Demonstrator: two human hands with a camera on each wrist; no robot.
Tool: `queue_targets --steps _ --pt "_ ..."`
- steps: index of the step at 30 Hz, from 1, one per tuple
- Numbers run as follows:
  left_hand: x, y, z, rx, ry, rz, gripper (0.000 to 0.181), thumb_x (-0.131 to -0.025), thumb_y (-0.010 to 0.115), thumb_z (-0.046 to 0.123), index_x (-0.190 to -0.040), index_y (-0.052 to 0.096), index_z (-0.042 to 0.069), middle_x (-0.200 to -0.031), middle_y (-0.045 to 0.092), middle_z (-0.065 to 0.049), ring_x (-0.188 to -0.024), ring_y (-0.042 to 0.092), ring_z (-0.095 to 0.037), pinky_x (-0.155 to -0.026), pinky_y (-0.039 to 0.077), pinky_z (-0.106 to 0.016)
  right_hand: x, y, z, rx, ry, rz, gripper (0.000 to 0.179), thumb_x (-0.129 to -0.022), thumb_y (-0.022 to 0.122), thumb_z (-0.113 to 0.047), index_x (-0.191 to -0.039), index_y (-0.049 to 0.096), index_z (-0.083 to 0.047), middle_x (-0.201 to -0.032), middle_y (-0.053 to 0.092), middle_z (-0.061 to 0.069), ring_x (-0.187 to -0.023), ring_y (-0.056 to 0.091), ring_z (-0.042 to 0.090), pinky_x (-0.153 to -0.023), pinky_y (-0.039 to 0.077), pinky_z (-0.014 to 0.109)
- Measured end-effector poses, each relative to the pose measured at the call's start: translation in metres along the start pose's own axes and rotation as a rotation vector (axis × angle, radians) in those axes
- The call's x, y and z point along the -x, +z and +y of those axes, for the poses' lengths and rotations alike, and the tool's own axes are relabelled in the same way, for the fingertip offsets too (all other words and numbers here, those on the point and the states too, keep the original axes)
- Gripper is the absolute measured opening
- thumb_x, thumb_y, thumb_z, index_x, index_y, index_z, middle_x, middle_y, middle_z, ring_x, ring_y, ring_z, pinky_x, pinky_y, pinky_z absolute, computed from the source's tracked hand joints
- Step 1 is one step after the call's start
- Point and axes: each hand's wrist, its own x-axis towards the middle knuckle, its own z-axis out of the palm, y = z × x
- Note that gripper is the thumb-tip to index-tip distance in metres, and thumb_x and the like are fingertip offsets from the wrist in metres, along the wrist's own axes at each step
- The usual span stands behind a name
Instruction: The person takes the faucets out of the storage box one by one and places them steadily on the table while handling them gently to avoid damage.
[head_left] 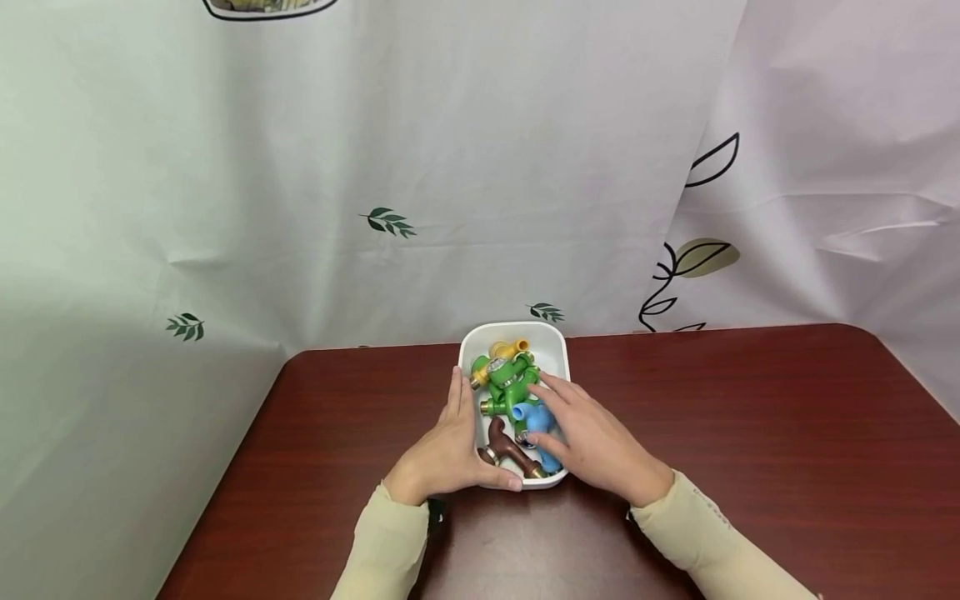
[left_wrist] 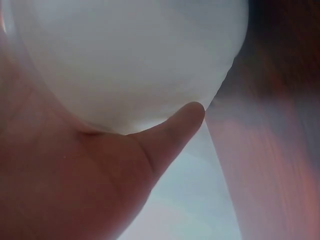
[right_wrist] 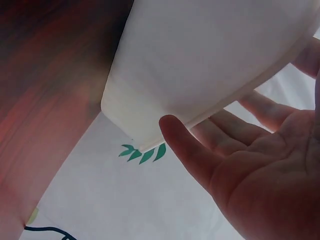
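A white rounded bin holds several small plastic taps: a brown tap in front, a blue tap at the right, green taps in the middle, and yellow pieces at the back. My left hand lies along the bin's left side, its fingers straight and its thumb along the front; in the left wrist view the thumb touches the bin wall. My right hand is at the right rim, fingers extended over the blue tap. In the right wrist view its fingers are spread beside the bin.
The bin stands on a dark red-brown wooden table, near its back edge. Behind it hangs a pale cloth printed with leaves.
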Motion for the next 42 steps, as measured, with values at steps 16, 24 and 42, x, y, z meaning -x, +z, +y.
queue_targets --steps 16,24,42 --pt "0.0000 0.0004 0.0010 0.051 -0.031 0.004 0.153 -0.061 0.094 0.054 -0.157 -0.012 -0.002 -0.163 -0.026 -0.015 -0.152 0.002 -0.038 -0.113 0.033 -0.049 -0.0001 0.0065 -0.0019 0.068 -0.033 -0.065 0.058 -0.091 0.076 -0.025 -0.138 0.057 0.002 -0.139 0.055 0.020 -0.130 0.051 0.036 -0.106 0.042 0.051" --pt "-0.0002 0.0001 0.0007 0.057 -0.030 0.002 0.153 -0.062 0.094 0.053 -0.157 -0.012 -0.002 -0.162 -0.027 -0.013 -0.152 0.000 -0.037 -0.114 0.031 -0.049 -0.0004 0.0067 -0.0012 0.063 -0.046 -0.046 0.052 -0.089 0.077 -0.017 -0.133 0.059 0.003 -0.130 0.061 0.016 -0.126 0.054 0.034 -0.106 0.041 0.051" --pt "-0.0003 -0.0007 0.0004 0.065 -0.021 -0.002 0.152 -0.063 0.093 0.052 -0.157 -0.012 -0.003 -0.163 -0.025 -0.017 -0.152 0.001 -0.040 -0.114 0.031 -0.052 0.0021 0.0030 -0.0058 0.018 -0.090 0.004 0.049 -0.083 0.083 -0.012 -0.126 0.064 0.001 -0.126 0.065 0.014 -0.125 0.054 0.040 -0.107 0.035 0.061"
